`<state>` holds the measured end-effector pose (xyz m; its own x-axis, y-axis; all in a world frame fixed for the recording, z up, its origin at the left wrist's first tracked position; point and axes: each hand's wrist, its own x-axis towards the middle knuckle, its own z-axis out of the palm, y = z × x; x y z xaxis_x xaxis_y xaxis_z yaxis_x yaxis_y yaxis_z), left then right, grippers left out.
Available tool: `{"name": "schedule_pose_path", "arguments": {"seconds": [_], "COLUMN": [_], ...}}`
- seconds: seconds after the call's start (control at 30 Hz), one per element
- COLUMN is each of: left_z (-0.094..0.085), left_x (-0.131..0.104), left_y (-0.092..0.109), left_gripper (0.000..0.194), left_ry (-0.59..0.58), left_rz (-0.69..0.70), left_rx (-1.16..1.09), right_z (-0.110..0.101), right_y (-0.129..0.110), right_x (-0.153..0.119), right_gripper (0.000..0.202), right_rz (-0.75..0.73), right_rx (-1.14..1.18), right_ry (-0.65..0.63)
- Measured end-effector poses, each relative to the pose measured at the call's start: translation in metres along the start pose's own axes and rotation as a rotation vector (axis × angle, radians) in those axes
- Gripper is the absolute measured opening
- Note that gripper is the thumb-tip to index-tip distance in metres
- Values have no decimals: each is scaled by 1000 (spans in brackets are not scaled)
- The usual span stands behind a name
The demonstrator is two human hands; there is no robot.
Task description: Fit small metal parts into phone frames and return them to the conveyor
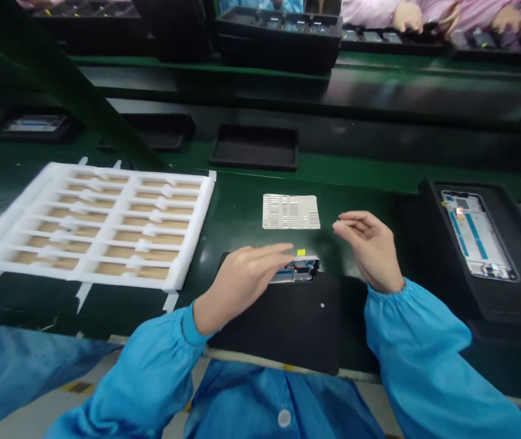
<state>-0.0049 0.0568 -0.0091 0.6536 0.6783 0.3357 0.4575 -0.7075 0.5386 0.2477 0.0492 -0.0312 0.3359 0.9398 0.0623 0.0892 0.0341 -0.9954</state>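
In the head view my left hand [250, 274] holds a phone frame [305, 269] tilted up on its long side, with a yellow tab at its upper edge. The frame rests on a black mat [288, 323], and my fingers hide its left part. Off to the right, my right hand [373, 247] is raised above the green table, its thumb and fingertips pinched on something tiny and dark that I cannot make out. Between and beyond the hands lies a pale sheet [290, 211] with rows of small strips. A small white ring [322, 305] sits on the mat.
A white foam tray [176, 262] with many slots is at left. At right, a black tray [475, 305] holds another phone frame [473, 228]. Black trays [255, 146] stand behind. A green bar [77, 97] slants across the upper left. Other people's hands [408, 16] show at the top.
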Motion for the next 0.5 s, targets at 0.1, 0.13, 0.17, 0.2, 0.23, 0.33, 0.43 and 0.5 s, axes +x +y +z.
{"name": "schedule_pose_path", "arguments": {"seconds": [0.1, 0.13, 0.17, 0.2, 0.23, 0.33, 0.43, 0.5], "left_z": [3, 4, 5, 7, 8, 11, 11, 11], "left_x": [-19, -23, -26, -28, -28, -27, -25, -24], "left_y": [20, 25, 29, 31, 33, 32, 30, 30], "left_gripper": [23, 22, 21, 19, 19, 17, 17, 18], "left_ry": [96, 113, 123, 131, 141, 167, 158, 143], "left_rz": [76, 77, 73, 67, 64, 59, 56, 51], "left_rx": [77, 82, 85, 88, 95, 124, 148, 160], "right_z": [-1, -2, -2, -2, -3, -4, -4, -3], "right_y": [-25, -31, -36, -40, -41, -40, -37, -35], "right_x": [-34, -44, -53, -61, -68, -81, -87, -89], "right_gripper": [17, 12, 8, 6, 5, 6, 8, 10], "right_rz": [-23, -40, -60, -81, -102, -151, -207, -242], "right_rx": [-86, -123, -153, -174, -191, -246, -262, -263], "right_ry": [-97, -134, -164, -186, -199, -205, -183, -163]}}
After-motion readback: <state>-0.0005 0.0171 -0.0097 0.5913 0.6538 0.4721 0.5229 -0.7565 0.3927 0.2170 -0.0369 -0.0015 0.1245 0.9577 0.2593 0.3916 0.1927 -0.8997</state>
